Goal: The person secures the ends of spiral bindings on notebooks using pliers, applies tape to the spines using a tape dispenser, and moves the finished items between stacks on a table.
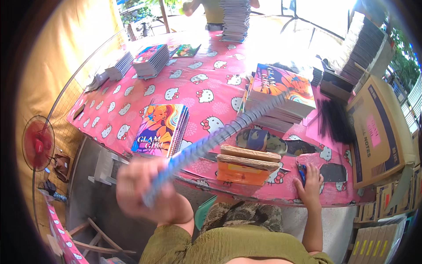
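Note:
My left hand (147, 189), smeared by motion, is closed at the lower end of a long, narrow spiral-ridged thing (228, 127). It looks like a spiral-bound notebook seen edge-on, slanting up to the right, grey with blue tints. Beyond that hand lies a small pile of spiral notebooks (160, 127) with a colourful cartoon cover. My right hand (311, 182) rests on the pink tablecloth (202, 94) with its fingers stretched out. Beside its fingertips is a blue-handled tool (301, 172), partly covered. Between my hands stands an orange-fronted cardboard holder (244, 169).
A tall stack of covers and pages (281, 90) stands at right centre, near black strands (332, 121) and a big carton (378, 132). More book stacks (150, 61) sit at far left. A person (213, 13) stands across the table behind a high pile (235, 22). A fan (38, 143) is left.

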`<act>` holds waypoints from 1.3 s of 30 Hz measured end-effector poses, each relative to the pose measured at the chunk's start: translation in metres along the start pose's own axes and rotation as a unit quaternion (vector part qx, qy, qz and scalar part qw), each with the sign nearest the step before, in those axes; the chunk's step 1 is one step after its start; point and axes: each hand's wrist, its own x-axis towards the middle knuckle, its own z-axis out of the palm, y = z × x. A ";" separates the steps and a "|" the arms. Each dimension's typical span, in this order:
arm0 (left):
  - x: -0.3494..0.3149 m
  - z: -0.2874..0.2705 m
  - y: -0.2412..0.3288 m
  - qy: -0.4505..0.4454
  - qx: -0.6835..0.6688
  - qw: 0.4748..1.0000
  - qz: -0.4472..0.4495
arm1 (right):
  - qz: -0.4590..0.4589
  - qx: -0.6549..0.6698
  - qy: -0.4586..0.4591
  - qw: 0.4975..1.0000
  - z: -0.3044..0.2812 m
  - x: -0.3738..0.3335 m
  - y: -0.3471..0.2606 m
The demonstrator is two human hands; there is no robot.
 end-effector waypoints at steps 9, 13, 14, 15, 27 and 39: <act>-0.086 0.047 -0.024 -0.119 0.164 0.977 -0.062 | -0.099 0.361 -0.026 0.927 -0.067 0.012 -0.070; -0.077 0.055 -0.014 -0.100 0.160 0.980 -0.057 | -0.181 0.369 0.006 0.912 -0.098 0.020 -0.111; -0.075 0.055 -0.010 -0.103 0.160 0.980 -0.061 | -0.183 0.363 0.009 0.914 -0.099 0.022 -0.114; -0.074 0.055 -0.009 -0.106 0.160 0.979 -0.065 | -0.181 0.366 0.004 0.913 -0.096 0.021 -0.114; -0.066 0.039 -0.017 -0.074 0.195 0.977 0.044 | 0.069 0.730 -0.401 0.549 -0.088 0.039 -0.111; 0.114 -0.144 -0.041 0.034 0.468 0.844 0.261 | 0.040 0.132 0.046 0.989 -0.036 -0.001 -0.018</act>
